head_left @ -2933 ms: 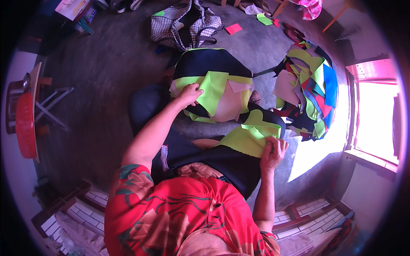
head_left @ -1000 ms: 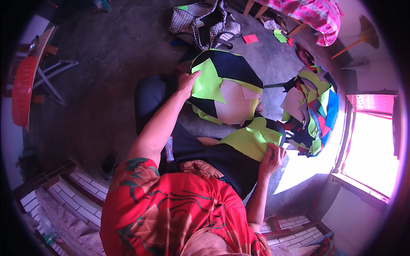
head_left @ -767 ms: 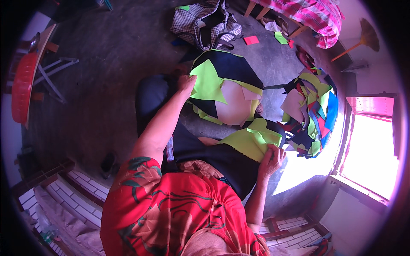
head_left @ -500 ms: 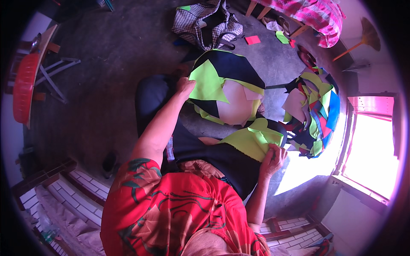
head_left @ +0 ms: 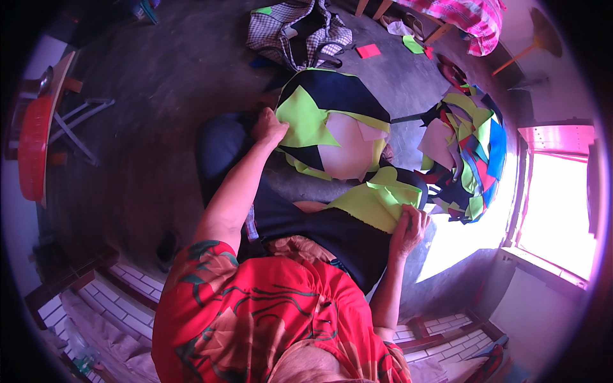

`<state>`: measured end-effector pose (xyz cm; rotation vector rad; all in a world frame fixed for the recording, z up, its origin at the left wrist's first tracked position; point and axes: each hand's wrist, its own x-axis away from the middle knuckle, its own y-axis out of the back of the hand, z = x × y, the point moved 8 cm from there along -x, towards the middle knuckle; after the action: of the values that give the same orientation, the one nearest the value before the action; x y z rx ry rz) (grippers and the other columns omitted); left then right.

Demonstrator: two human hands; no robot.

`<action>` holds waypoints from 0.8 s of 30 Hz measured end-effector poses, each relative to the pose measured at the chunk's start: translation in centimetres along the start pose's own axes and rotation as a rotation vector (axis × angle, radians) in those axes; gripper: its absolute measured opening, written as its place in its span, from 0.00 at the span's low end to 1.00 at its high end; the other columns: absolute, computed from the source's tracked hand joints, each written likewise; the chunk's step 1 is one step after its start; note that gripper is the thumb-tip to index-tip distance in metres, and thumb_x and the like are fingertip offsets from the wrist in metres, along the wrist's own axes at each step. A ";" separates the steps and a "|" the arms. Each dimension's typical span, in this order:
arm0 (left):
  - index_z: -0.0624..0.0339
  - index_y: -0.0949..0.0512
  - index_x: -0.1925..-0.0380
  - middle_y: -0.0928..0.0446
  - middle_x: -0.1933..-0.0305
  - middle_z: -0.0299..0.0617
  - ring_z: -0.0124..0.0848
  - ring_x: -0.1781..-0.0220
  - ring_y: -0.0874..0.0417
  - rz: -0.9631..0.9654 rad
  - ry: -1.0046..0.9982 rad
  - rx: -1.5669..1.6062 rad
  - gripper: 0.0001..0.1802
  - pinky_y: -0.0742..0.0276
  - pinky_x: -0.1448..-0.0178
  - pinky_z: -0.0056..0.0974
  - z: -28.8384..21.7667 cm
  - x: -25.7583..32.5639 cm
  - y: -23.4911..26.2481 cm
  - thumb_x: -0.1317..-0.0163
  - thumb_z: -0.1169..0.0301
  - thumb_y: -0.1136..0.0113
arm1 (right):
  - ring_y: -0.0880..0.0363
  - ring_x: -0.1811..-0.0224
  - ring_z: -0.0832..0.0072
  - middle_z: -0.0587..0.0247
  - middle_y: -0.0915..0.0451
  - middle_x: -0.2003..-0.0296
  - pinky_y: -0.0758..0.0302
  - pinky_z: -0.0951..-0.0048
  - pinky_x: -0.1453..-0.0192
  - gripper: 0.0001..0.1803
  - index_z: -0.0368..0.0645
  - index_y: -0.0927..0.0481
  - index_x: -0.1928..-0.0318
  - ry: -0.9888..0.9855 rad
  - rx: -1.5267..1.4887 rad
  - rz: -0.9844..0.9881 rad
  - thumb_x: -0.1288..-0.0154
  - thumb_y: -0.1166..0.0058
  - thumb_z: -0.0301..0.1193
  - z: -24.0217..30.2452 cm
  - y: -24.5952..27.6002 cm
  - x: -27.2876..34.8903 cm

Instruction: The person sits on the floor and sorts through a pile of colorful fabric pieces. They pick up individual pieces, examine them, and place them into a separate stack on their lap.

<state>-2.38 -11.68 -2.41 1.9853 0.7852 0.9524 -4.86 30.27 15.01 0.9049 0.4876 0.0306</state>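
Step in hand, as judged: placing a pointed lime-green fabric piece (head_left: pixel 303 120) on the rounded, black-and-pale cloth-covered bundle (head_left: pixel 348 86) before the knees; next move probably calls for guiding its left edge flat without dragging it askew. Left arm reaches well forward, left hand (head_left: pixel 271 127) at that edge, fingers bent, though whether they pinch cannot be told. Right forearm rises beside the body, right hand (head_left: pixel 410 231) with fingers curled together, apparently pinching the edge of a broad lime-green cloth (head_left: pixel 364 205) across the thigh.
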 end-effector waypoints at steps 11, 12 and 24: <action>0.55 0.25 0.58 0.31 0.50 0.45 0.44 0.44 0.30 -0.115 -0.824 -0.014 0.24 0.32 0.43 0.46 -6.4 4.2 -1.6 0.58 0.65 0.29 | 0.28 0.57 0.60 0.58 0.24 0.61 0.31 0.62 0.49 0.28 0.41 0.25 0.51 -0.107 -0.073 -0.055 0.58 0.33 0.27 -1.4 0.2 0.5; 0.55 0.24 0.58 0.32 0.47 0.45 0.44 0.43 0.31 -0.163 -0.840 -0.078 0.24 0.32 0.43 0.47 -6.5 4.6 -1.5 0.58 0.65 0.28 | 0.28 0.57 0.60 0.58 0.24 0.61 0.31 0.62 0.49 0.29 0.41 0.26 0.51 -0.103 -0.061 -0.037 0.59 0.33 0.27 -1.4 0.1 0.4; 0.56 0.26 0.58 0.30 0.46 0.47 0.46 0.44 0.29 -0.157 -0.977 0.066 0.22 0.34 0.41 0.46 -9.9 7.9 0.6 0.54 0.67 0.31 | 0.29 0.55 0.60 0.58 0.25 0.61 0.32 0.61 0.48 0.13 0.44 0.21 0.66 -0.055 -0.018 0.001 0.55 0.36 0.24 -0.8 0.3 0.5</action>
<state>-6.25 -2.08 4.89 2.0677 0.3859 -0.1839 -4.70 31.20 14.60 0.8861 0.4349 0.0107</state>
